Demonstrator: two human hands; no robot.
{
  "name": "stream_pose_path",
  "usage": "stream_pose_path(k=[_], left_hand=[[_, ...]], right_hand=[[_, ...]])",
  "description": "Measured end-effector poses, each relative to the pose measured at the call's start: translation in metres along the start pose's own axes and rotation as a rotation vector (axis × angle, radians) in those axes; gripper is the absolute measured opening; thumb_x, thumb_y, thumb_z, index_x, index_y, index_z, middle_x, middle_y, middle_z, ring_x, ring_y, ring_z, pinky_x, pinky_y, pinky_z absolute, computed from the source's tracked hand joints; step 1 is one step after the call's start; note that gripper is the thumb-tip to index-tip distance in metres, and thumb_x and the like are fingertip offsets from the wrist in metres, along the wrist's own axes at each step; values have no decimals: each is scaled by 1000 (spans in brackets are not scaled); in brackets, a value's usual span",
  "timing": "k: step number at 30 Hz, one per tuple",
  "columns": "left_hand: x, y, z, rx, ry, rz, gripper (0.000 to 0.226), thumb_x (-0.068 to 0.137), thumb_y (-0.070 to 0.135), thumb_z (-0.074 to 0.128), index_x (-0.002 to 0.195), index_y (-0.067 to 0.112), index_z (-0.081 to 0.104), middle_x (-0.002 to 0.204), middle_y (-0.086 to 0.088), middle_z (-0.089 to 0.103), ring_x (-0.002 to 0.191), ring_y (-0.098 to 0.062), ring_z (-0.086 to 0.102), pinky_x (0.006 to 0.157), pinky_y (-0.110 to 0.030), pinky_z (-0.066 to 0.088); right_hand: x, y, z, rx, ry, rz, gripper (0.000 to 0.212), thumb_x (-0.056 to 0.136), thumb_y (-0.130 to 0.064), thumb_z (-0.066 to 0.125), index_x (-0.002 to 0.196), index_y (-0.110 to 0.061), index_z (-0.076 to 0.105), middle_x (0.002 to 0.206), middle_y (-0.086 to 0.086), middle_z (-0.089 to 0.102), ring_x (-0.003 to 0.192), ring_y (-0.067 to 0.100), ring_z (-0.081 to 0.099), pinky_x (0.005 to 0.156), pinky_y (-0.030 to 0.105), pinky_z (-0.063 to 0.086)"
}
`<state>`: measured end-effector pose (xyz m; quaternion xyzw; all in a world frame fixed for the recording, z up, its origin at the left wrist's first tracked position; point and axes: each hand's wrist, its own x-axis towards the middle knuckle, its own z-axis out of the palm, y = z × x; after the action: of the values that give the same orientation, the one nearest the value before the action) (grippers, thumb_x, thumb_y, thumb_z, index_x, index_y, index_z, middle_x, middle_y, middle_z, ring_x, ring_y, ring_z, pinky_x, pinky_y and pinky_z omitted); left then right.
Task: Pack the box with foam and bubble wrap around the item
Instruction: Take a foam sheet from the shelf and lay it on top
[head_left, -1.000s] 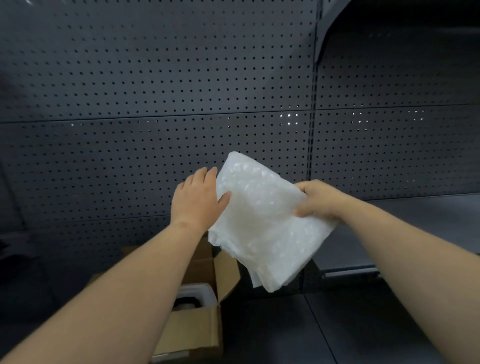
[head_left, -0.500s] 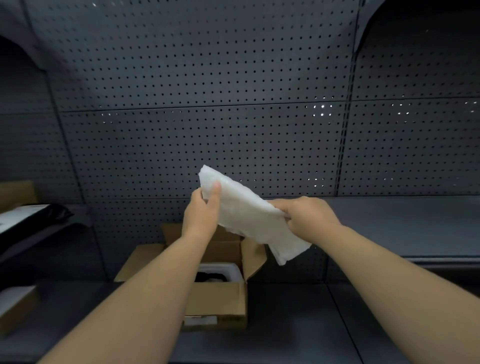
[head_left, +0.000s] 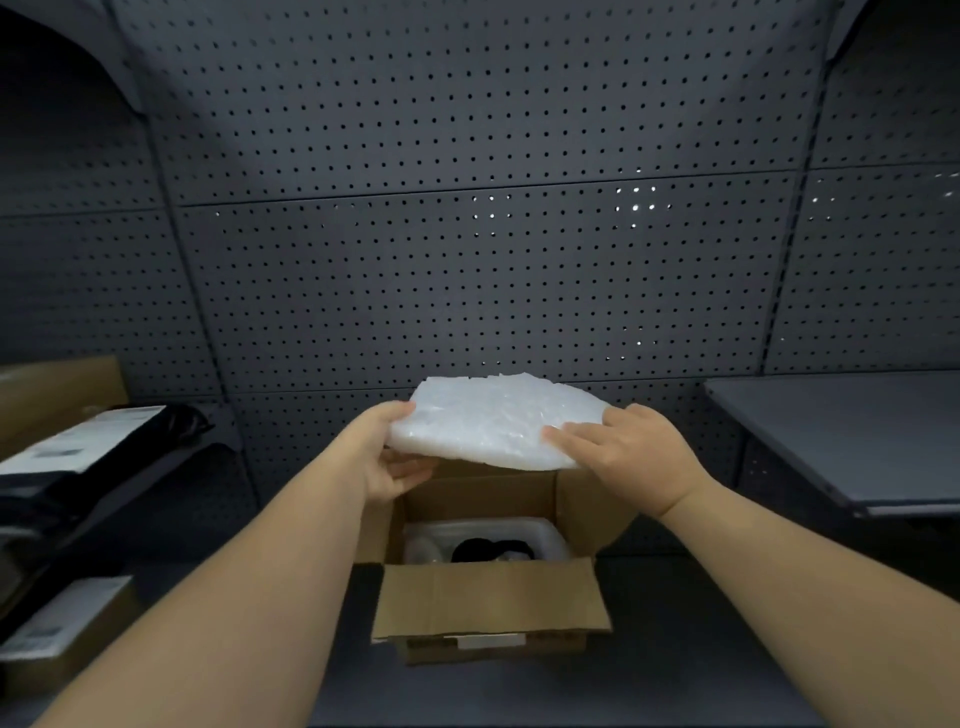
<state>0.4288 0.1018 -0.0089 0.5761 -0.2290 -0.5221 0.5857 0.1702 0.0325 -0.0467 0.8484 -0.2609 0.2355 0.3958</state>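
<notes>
A folded pad of white bubble wrap (head_left: 488, 421) is held nearly flat just above an open cardboard box (head_left: 488, 608). My left hand (head_left: 387, 457) grips its left edge from below. My right hand (head_left: 628, 457) holds its right edge, fingers laid on top. Inside the box sits white foam (head_left: 540, 535) cradling a dark item (head_left: 488, 551), partly hidden by the front flap.
The box stands on a dark shelf surface (head_left: 675, 649) against a grey pegboard wall (head_left: 467, 260). At left lie black bags with white labels (head_left: 88, 447) and other cartons (head_left: 62, 629). A grey shelf (head_left: 841, 436) juts out at right.
The bubble wrap has swung from upright to flat and come down over the box's opening. The view has tilted down and moved closer to the box.
</notes>
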Motion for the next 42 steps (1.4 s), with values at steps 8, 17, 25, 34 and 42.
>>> stream_pose_path(k=[8,17,25,34,42], left_hand=[[54,22,-77,239,-139,-161,34,85,-13,51,118,-3,51,104,-21,59,87,-34,62,68,-43,55],[87,6,-102,201,-234,-185,31,87,1,64,116,5,54,101,-16,64,85,-30,63,63,-45,57],[101,-14,-113,135,-196,70,47,88,-8,57,123,20,45,114,-8,58,96,-31,61,70,-43,54],[110,-26,-107,-9,-328,103,48,87,-7,59,123,21,46,111,-5,62,93,-26,63,70,-39,53],[138,-30,-98,183,-325,-42,47,87,-5,56,126,19,49,119,-9,63,99,-29,62,70,-39,52]], right_hand=[[43,-57,14,-7,-63,47,60,48,-4,87,105,-19,74,88,-2,75,52,20,57,52,27,48],[58,-90,31,-58,-80,71,61,47,-4,89,104,-19,73,90,5,73,62,25,64,57,34,55],[57,-91,17,224,-642,458,85,71,-79,33,144,-37,35,150,-8,38,135,16,39,111,38,33],[60,-76,21,1528,-360,1793,73,82,-45,68,141,-14,38,126,11,60,105,28,61,83,42,52],[52,-44,57,1520,-520,1761,39,79,-5,72,115,0,59,109,19,68,99,35,65,89,52,52]])
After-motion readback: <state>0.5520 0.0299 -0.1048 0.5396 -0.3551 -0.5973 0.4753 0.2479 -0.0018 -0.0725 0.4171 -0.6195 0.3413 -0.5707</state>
